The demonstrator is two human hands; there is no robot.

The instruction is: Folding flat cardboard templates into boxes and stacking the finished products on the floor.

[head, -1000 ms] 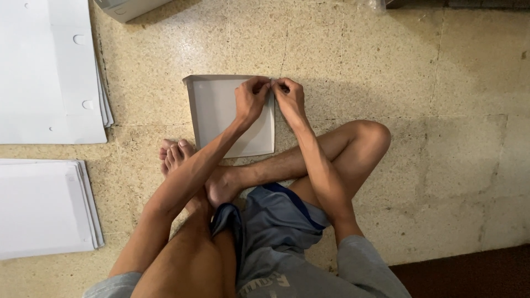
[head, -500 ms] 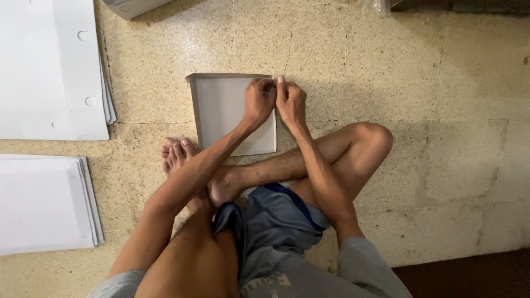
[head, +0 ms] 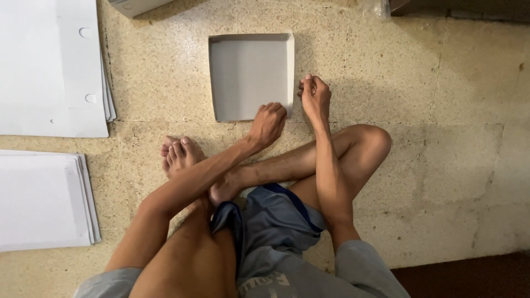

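Tray: a shallow grey cardboard tray [head: 249,74] lies flat on the speckled floor [head: 419,138], ahead of the crossed legs.
Left hand [head: 267,123]: curled, knuckles at the tray's near right corner; fingertips hidden.
Right hand [head: 316,97]: just right of the tray, fingers bunched; grip unclear.
Sheets: white stacks [head: 47,198] left of the tray, cut off.

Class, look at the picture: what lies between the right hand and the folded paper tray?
Only a narrow strip of bare floor separates the right hand from the tray, in the head view.
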